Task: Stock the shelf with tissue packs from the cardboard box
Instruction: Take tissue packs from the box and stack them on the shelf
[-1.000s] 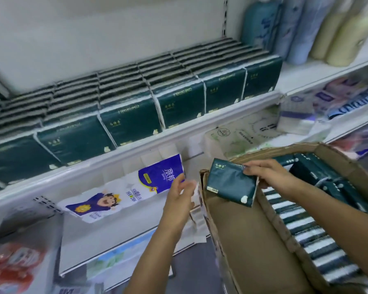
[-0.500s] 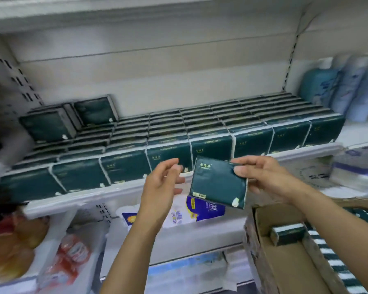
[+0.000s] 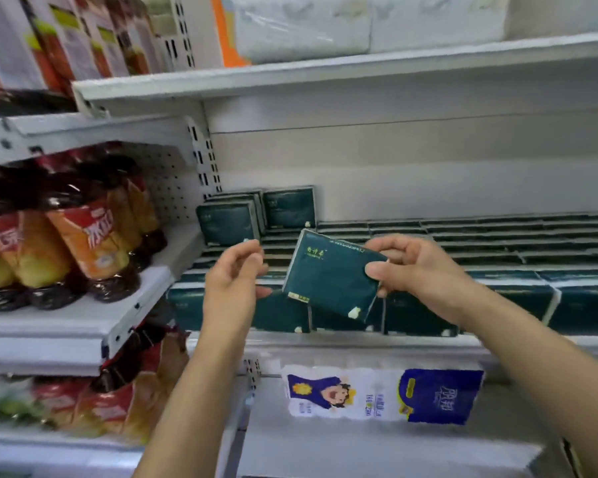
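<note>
Several wrapped bottles (image 3: 83, 236) fill the neighbouring bay at far left; they are not task items. Next right, a few dark green packs (image 3: 228, 224) make a partial second layer at the back left corner of the shelf (image 3: 359, 343), sitting on a full lower layer. Judgement: that partial layer is the likely destination.

Left hand (image 3: 235, 281): fingers loosely curled, holding nothing, just beside the left edge of the tissue pack (image 3: 328, 281); contact cannot be told. It is probably poised to take or steady the pack.

The tissue pack is in the air before the shelf front. Its broad printed face is toward the camera and its long axis runs left to right, right end dipped lower.

Right hand (image 3: 411, 267) pinches the pack's right end, thumb on the face, fingers behind. Rows of lower-layer packs (image 3: 497, 243) extend rightward.
</note>
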